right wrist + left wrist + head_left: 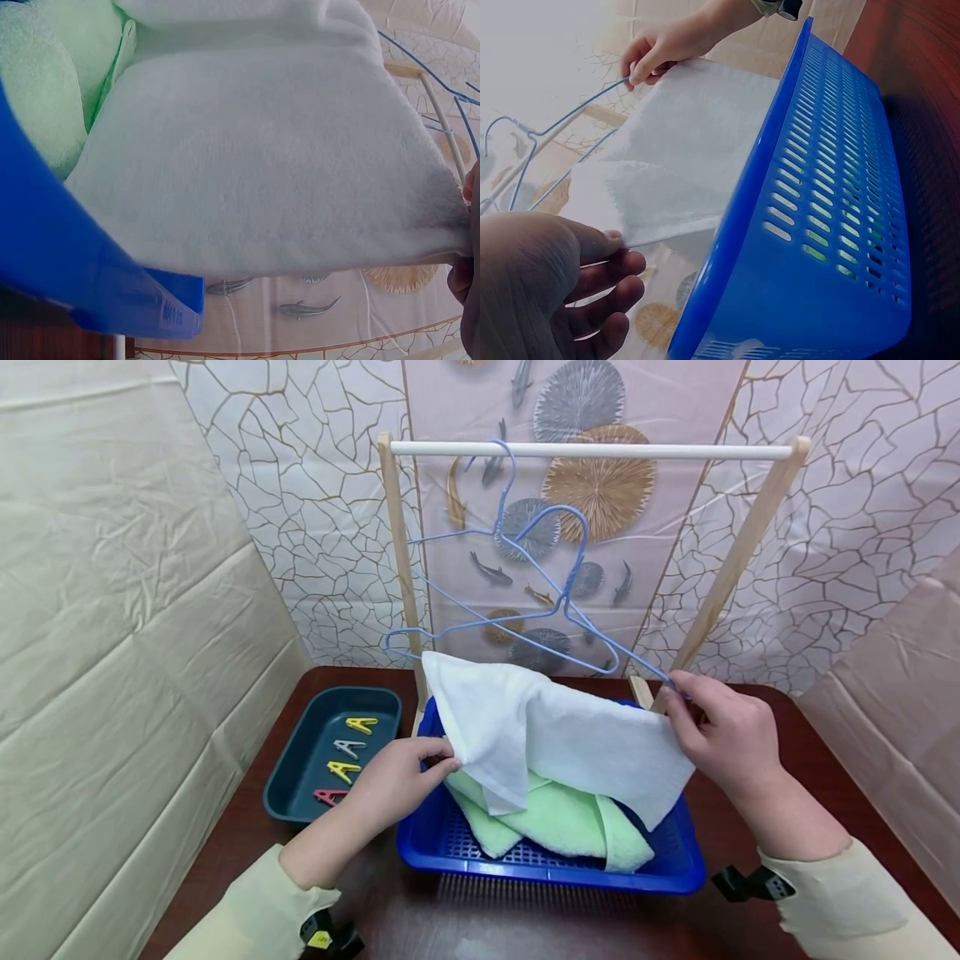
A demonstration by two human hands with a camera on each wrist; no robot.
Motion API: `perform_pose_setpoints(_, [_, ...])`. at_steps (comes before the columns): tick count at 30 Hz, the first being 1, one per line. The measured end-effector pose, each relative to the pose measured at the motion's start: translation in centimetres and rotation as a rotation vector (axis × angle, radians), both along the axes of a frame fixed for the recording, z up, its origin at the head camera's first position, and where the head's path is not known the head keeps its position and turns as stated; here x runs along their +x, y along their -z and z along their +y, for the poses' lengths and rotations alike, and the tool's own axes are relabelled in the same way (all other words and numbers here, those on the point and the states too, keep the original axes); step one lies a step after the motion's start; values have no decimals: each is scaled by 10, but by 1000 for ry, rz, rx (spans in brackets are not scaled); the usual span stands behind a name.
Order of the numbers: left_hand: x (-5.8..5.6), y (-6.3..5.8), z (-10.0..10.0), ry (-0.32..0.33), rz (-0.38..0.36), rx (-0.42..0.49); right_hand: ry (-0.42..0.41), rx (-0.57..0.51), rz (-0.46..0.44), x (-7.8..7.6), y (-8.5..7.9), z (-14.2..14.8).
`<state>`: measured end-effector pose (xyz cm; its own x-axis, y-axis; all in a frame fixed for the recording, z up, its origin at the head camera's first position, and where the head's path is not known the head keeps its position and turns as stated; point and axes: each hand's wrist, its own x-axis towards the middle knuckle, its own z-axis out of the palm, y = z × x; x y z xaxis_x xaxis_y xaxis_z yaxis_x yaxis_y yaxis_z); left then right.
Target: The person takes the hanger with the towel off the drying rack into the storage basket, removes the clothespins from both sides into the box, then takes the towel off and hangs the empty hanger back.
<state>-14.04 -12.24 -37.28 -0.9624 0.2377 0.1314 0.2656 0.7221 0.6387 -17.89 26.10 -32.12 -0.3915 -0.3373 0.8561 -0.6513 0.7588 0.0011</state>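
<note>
A white towel (600, 735) stretches between the two hands, above light green towels (558, 827) in a blue basket (555, 877). My left hand (401, 777) pinches its left edge between thumb and forefinger; the other fingers are loosely bent in the left wrist view. At the right, my right hand (727, 727) grips the end of a blue wire hanger (480, 624) along with the towel's upper corner. The hanger's lower bar is hidden behind the towel. In the right wrist view the towel (277, 157) covers most of the picture.
Behind the basket stands a rack with a white rail (675, 450) and wooden legs (738, 560). A second blue hanger (457, 532) hangs from the rail. To the left, a dark teal tray (292, 793) holds several clothespins, including a yellow clothespin (362, 725).
</note>
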Motion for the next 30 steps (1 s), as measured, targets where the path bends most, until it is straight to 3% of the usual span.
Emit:
perform_pose_setpoints(7, [-2,1,-4,-65,-20,12,-12,4,-2,1,-2,0])
perform_pose_setpoints(17, [-6,-1,-9,-90,-73,14,-21,15,12,3,-3,-2])
perform_pose_setpoints(30, [-21,-16,-15,-151,-60,144,-39,15,22,4,-3,-2])
